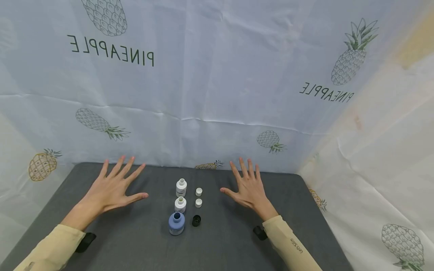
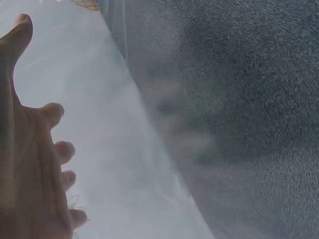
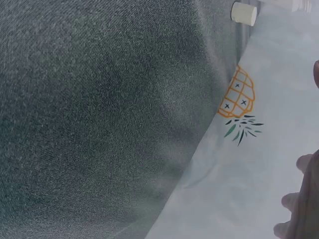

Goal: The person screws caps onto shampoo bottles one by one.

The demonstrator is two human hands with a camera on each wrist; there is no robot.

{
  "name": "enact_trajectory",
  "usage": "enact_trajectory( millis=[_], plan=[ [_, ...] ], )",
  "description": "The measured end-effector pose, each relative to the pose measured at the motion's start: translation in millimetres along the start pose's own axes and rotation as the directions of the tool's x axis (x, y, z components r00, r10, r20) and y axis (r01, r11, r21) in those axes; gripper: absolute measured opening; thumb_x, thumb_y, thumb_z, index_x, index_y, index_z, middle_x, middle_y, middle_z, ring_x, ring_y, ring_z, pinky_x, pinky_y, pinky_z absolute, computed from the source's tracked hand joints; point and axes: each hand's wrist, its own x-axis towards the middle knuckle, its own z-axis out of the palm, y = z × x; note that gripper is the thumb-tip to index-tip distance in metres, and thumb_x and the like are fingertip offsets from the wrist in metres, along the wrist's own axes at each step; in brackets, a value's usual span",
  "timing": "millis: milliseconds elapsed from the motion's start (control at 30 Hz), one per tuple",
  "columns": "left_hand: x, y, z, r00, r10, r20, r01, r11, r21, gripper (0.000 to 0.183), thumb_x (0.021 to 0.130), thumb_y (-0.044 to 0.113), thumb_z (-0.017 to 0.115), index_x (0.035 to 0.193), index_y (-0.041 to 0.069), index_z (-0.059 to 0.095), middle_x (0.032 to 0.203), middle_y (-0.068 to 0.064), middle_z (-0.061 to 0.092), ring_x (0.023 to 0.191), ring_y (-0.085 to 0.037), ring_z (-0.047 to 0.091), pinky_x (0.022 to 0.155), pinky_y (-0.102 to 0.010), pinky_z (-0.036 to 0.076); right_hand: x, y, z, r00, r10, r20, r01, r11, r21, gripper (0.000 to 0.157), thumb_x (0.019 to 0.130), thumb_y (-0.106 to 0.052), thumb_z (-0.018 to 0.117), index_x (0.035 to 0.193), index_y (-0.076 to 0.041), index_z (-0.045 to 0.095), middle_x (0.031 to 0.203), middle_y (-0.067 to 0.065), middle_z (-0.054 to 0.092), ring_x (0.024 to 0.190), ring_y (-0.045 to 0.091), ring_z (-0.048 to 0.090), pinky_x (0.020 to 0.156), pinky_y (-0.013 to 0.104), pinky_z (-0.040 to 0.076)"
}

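Two white bottles stand uncapped in a column on the dark table, a farther white bottle (image 1: 181,188) and a nearer white bottle (image 1: 180,205). In front of them is a blue bottle (image 1: 176,224), its mouth uncovered. To their right lie two white caps, one farther (image 1: 199,192) and one nearer (image 1: 198,203), and a black cap (image 1: 196,220). My left hand (image 1: 113,188) spreads its fingers left of the bottles, palm down and holding nothing. On the right side, my right hand (image 1: 249,190) is likewise spread, nearest the white caps. A white cap (image 3: 244,13) shows in the right wrist view.
The dark grey table (image 1: 142,244) has rounded far corners. Behind it hangs a pale curtain (image 1: 210,94) printed with pineapples and mirrored lettering, and it continues down the right side. Each wrist wears a black device, one by the left sleeve (image 1: 54,244), one by the right sleeve (image 1: 288,241).
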Motion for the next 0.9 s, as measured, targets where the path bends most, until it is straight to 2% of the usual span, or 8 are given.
enact_trajectory(
  millis=[167,233,333,400,500,600,667,900],
  plan=[
    [3.9,7.9,-1.3,0.999,0.01,0.04,-0.006,0.994,-0.107,0.102,0.093,0.08,0.064,0.17,0.019,0.038,0.175,-0.025,0.034,0.16,-0.054,0.032,0.125,-0.083,0.022,-0.2,-1.4,1.8,1.0,-0.012,-0.005,0.012,0.999,0.045,0.1,0.097,-0.076,0.059,0.174,-0.022,0.026,0.179,0.021,0.026,0.165,0.053,0.023,0.131,0.076,0.024],
    [5.7,11.7,-0.7,0.999,0.024,0.045,-0.016,0.985,-0.173,0.095,0.096,0.072,0.067,0.168,0.016,0.042,0.173,-0.025,0.039,0.157,-0.053,0.039,0.123,-0.079,0.031,-0.3,-4.4,2.2,0.999,-0.028,-0.03,0.031,0.996,0.085,0.095,0.098,-0.067,0.065,0.173,-0.019,0.03,0.175,0.022,0.036,0.163,0.053,0.03,0.129,0.074,0.03],
    [9.4,17.7,2.2,0.998,0.051,0.032,-0.039,0.958,-0.285,0.077,0.1,0.054,0.074,0.161,0.011,0.053,0.163,-0.024,0.053,0.147,-0.05,0.054,0.11,-0.072,0.051,0.2,-10.1,5.4,0.994,-0.057,-0.089,0.072,0.981,0.181,0.082,0.1,-0.052,0.073,0.165,-0.011,0.045,0.163,0.022,0.052,0.153,0.049,0.047,0.12,0.07,0.045],
    [13.0,20.8,6.6,0.997,0.074,0.011,-0.064,0.927,-0.37,0.065,0.101,0.039,0.077,0.154,0.007,0.059,0.155,-0.022,0.061,0.138,-0.047,0.062,0.101,-0.068,0.058,0.4,-15.8,7.0,0.993,-0.058,-0.106,0.085,0.957,0.278,0.071,0.1,-0.039,0.078,0.158,-0.008,0.053,0.156,0.021,0.059,0.145,0.046,0.055,0.114,0.067,0.051],
    [20.1,24.4,15.8,0.994,0.112,-0.019,-0.106,0.86,-0.5,0.053,0.101,0.023,0.079,0.147,0.002,0.064,0.143,-0.022,0.069,0.127,-0.044,0.069,0.096,-0.061,0.062,1.6,-24.0,11.0,0.995,-0.036,-0.09,0.072,0.898,0.434,0.057,0.1,-0.026,0.079,0.15,-0.004,0.061,0.149,0.02,0.064,0.138,0.042,0.063,0.109,0.063,0.056],
    [27.0,26.7,26.8,0.99,0.141,-0.029,-0.13,0.793,-0.595,0.049,0.1,0.015,0.079,0.143,-0.003,0.064,0.138,-0.024,0.071,0.12,-0.042,0.072,0.092,-0.054,0.065,3.3,-31.2,15.3,0.999,-0.011,-0.044,0.033,0.835,0.549,0.05,0.1,-0.02,0.079,0.145,-0.002,0.065,0.144,0.02,0.068,0.134,0.041,0.066,0.109,0.06,0.057],
    [30.8,28.4,33.2,0.988,0.156,-0.015,-0.129,0.757,-0.64,0.049,0.1,0.013,0.079,0.143,-0.005,0.064,0.137,-0.026,0.071,0.118,-0.042,0.073,0.09,-0.05,0.067,3.9,-34.0,19.4,1.0,-0.003,-0.019,0.013,0.807,0.59,0.047,0.101,-0.019,0.079,0.142,-0.001,0.066,0.141,0.019,0.07,0.132,0.039,0.068,0.109,0.058,0.058],
    [39.9,40.5,48.2,0.979,0.201,0.024,-0.124,0.689,-0.714,0.048,0.099,0.008,0.078,0.142,-0.009,0.063,0.138,-0.028,0.07,0.123,-0.045,0.071,0.095,-0.047,0.066,7.5,-39.9,34.0,1.0,0.0,-0.015,0.011,0.73,0.683,0.039,0.1,-0.014,0.078,0.135,0.0,0.07,0.134,0.019,0.074,0.125,0.035,0.073,0.107,0.051,0.061]
  ],
)
